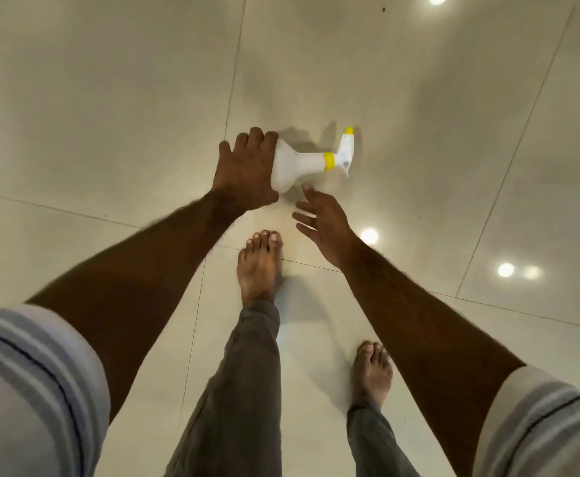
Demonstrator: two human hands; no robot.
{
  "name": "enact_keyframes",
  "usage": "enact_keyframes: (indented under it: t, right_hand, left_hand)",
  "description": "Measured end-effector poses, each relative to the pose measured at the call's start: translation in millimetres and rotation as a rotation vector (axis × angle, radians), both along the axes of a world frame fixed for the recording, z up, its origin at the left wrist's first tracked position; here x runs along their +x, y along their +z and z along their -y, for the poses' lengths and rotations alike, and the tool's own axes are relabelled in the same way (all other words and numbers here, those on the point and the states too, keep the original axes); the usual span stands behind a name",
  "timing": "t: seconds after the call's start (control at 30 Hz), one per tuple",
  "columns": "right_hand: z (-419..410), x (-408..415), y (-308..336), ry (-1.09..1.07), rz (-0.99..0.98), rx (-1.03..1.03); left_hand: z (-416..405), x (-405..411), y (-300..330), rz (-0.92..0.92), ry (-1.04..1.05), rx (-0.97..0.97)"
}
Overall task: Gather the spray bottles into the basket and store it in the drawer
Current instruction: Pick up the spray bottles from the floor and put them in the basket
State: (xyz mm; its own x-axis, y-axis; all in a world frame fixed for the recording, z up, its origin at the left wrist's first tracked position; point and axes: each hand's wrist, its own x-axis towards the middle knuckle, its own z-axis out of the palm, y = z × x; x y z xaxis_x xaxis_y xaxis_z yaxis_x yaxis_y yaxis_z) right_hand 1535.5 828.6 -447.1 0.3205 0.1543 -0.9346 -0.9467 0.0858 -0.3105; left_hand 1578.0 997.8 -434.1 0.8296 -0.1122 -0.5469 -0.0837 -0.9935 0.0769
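The left hand is clamped over the wide base of a white spray bottle, fingers curled across the top of the base and the thumb low beside it, so the bottle is held by its fattest, most stable part. The bottle lies tipped on its side, neck pointing away to the right, with its yellow collar and the trigger head with a yellow nozzle tip out beyond the grip. Whether it rests on the floor or is just clear of it cannot be told; a soft shadow sits right behind it.

The right hand is open and holds nothing, fingers spread, one fingertip just beside the underside of the bottle's body, probably coming in to steady or take the neck.

Below are two bare feet on glossy pale floor tiles. No basket or drawer shows, so the gathering looks barely begun.
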Motion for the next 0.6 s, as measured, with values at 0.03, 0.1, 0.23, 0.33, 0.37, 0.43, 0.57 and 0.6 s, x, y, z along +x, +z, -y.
enact_keyframes:
  t: [0.03, 0.1, 0.23, 0.33, 0.37, 0.43, 0.57, 0.6]
  right_hand:
    - [2, 3, 18, -0.028, 0.022, -0.006]
    - [6, 8, 66, -0.026, 0.091, 0.009]
    - [16, 4, 181, 0.087, 0.223, 0.166]
    - [22, -5, 280, 0.2, 0.296, 0.228]
    - [23, -10, 308, 0.251, 0.323, 0.236]
    - [27, -27, 370, 0.362, 0.375, 0.245]
    - [23, -63, 475, 0.584, 0.476, 0.24]
    - [20, -74, 499, 0.669, 0.512, 0.23]
  left_hand:
    - [3, -9, 18, -0.002, 0.117, -0.078]
    - [9, -32, 66, 0.014, 0.326, -0.267]
    - [25, -79, 182, 0.163, 0.54, -0.462]
    - [37, -115, 278, 0.22, 0.642, -0.478]
    - [40, -126, 303, 0.219, 0.665, -0.489]
    - [45, -157, 361, 0.246, 0.672, -0.489]
    - [49, -231, 465, 0.308, 0.731, -0.44]
    - [49, -254, 488, 0.31, 0.768, -0.437]
